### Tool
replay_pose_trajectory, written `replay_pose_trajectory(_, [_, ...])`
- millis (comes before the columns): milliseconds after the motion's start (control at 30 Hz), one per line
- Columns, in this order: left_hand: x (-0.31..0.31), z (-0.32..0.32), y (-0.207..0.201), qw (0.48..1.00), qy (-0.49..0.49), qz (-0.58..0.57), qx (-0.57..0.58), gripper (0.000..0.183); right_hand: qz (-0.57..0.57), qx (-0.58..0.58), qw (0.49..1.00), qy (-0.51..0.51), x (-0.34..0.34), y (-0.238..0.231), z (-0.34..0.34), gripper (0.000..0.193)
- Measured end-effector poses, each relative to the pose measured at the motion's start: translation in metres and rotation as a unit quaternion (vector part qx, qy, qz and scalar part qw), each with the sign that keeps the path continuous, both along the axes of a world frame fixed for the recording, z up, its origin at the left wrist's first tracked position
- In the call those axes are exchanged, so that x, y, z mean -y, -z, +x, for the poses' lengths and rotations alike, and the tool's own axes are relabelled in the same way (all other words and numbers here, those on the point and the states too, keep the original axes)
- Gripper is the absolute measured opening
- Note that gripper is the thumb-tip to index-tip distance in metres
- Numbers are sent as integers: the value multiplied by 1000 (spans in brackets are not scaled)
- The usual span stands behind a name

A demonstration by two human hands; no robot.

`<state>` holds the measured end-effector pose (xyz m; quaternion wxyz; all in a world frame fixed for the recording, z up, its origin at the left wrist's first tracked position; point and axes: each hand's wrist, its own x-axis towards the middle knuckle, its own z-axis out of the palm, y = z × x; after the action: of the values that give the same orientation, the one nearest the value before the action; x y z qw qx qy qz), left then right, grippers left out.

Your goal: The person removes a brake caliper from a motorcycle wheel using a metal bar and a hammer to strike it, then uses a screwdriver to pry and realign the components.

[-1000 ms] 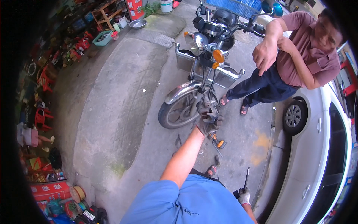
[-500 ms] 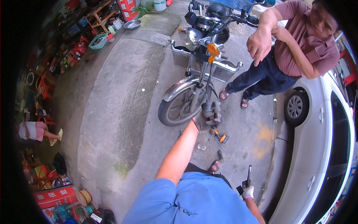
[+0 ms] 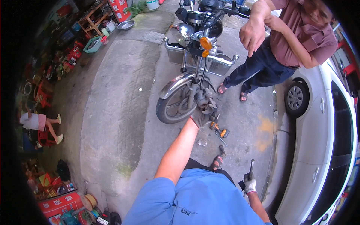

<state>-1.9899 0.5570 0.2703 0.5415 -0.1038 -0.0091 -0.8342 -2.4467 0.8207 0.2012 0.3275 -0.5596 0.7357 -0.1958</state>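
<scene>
My left hand [image 3: 201, 119], in a dark glove with a red cuff, reaches out beside the front wheel [image 3: 167, 112] of a motorcycle. It is closed on a dark metal part with rounded cylinders [image 3: 204, 101]; its exact kind does not show. My right hand [image 3: 250, 185], in a white glove with grey fingers, hangs low at my right side, closed round a long dark tool [image 3: 251, 168] whose kind I cannot make out. An orange-and-black power tool [image 3: 222, 132] lies on the ground just beyond my left hand, with a thin metal rod [image 3: 221, 140] by it.
Another person [image 3: 305, 33] in a maroon shirt stands at the right of the motorcycle [image 3: 204, 45], one hand [image 3: 252, 36] hanging forward. A white car [image 3: 318, 142] lines the right side. Someone in pink shorts [image 3: 40, 122] sits far left among shop goods. A steel basin [image 3: 125, 25] lies back left.
My left hand has tilted the metal part and brought it closer to the motorcycle's front wheel. My right hand still grips the dark tool. The whole view has shifted slightly.
</scene>
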Motion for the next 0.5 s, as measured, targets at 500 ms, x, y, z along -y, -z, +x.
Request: replay_pose_trajectory(500, [10,-29,20,826,-161,113,528,28,-48,-41,996,-63,29,-32,0,5])
